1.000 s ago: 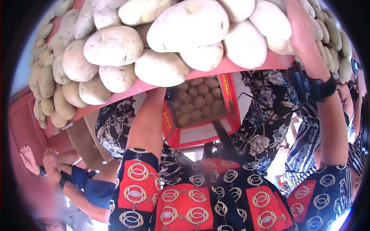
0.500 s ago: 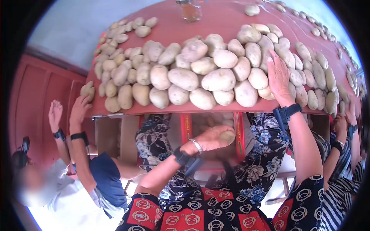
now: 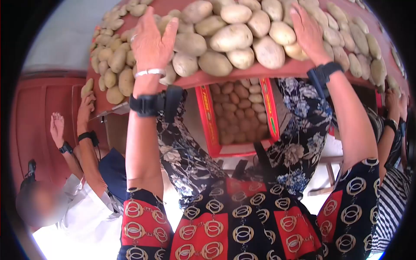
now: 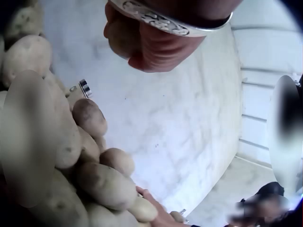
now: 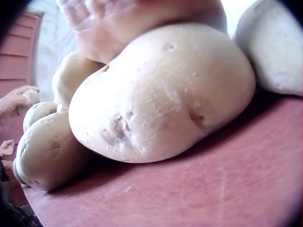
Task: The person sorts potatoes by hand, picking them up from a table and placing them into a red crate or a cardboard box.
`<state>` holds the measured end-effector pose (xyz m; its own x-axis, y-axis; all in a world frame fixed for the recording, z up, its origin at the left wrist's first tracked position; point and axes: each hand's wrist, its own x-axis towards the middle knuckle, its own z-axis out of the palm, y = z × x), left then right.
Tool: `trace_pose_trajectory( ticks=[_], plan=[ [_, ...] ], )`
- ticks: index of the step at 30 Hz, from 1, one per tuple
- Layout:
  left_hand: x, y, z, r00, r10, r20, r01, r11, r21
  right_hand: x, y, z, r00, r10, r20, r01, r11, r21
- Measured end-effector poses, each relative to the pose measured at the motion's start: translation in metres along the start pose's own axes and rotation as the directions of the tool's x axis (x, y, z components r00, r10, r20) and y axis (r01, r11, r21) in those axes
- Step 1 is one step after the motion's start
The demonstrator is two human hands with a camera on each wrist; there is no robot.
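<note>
My left hand (image 3: 151, 43), with a bangle at its wrist, is over the left part of the potato heap (image 3: 229, 39). In the left wrist view its fingers curl round a potato (image 4: 124, 40), which the back of the hand hides in the head view. On the right of the heap, my right hand (image 3: 310, 37) lies over potatoes near the table's front edge, fingers stretched forward. Its palm sits against the top of a large pale potato (image 5: 161, 94) in the right wrist view.
Under the edge of the red table (image 3: 190, 80), a red-sided box (image 3: 208, 123) full of potatoes stands between my knees. At left, another person's hand (image 3: 86, 104) is by the table corner; more hands (image 3: 393, 102) are at right. A red panelled door (image 3: 43, 108) stands at far left.
My left hand came up from the box with a potato and moved forward and left to the heap. The right hand stays on the potatoes. The head view tilted up, then down again.
</note>
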<state>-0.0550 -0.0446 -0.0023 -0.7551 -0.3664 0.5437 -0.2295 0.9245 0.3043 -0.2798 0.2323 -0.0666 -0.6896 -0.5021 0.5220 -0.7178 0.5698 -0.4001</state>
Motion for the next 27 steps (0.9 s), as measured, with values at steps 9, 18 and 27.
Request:
trace_pose_trajectory(
  ticks=[9, 18, 27],
  plan=[
    [-0.013, 0.015, -0.012, 0.991, 0.013, -0.133, -0.043, 0.974, -0.223, -0.002, -0.011, -0.007, 1.000, 0.005, -0.008, -0.005, 1.000, 0.017],
    [-0.161, 0.037, 0.078, 0.403, 0.282, 0.870, 0.575, 0.661, -0.481, -0.004, -0.014, -0.011, 1.000, -0.006, 0.012, 0.006, 0.999, 0.040],
    [-0.247, -0.025, 0.220, 0.294, -0.275, 0.915, 0.445, 0.887, 0.123, -0.008, -0.014, -0.017, 0.998, -0.034, 0.060, 0.031, 0.998, 0.054]
  ],
)
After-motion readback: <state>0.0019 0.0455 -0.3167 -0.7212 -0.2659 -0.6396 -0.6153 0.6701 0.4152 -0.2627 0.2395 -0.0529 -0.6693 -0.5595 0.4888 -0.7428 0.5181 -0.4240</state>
